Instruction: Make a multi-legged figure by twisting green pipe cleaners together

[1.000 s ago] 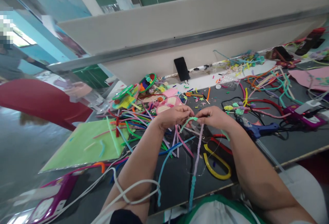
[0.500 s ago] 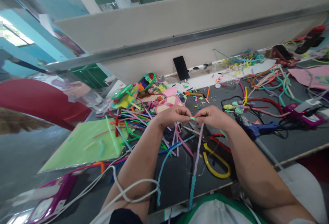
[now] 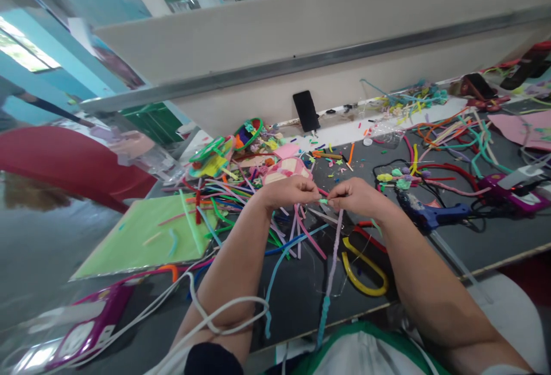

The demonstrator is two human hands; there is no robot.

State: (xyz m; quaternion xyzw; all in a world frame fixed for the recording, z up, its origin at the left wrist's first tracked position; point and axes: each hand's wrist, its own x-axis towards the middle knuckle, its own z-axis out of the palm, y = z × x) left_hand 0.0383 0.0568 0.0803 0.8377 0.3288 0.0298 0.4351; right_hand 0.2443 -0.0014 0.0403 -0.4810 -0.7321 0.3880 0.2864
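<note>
Both hands meet over the middle of the table, fingertips pinched on a small light-green piece of pipe cleaner [image 3: 323,201]. My left hand [image 3: 297,192] has its left end and my right hand [image 3: 353,196] its right end. From beneath my right fingers hangs a bumpy lilac strand [image 3: 334,260] that turns turquoise [image 3: 323,317] lower down, towards my lap. Whether it joins the green piece is hidden by the fingers. Below my right hand lie scissors with a yellow handle [image 3: 365,280], partly covered. Pink, lilac and blue pipe cleaners [image 3: 307,231] lie loose under both hands.
A blue glue gun [image 3: 443,214] lies to the right, near a purple power strip [image 3: 501,191]. A black phone [image 3: 306,112] leans on the partition. At left are a green sheet [image 3: 142,243] and another purple power strip [image 3: 92,320]; a white cable [image 3: 215,323] loops across my left forearm.
The view has shifted slightly. Both hands keep their pinch on the green piece, with small movements of the fingers; the hanging strand stays almost as it was.
</note>
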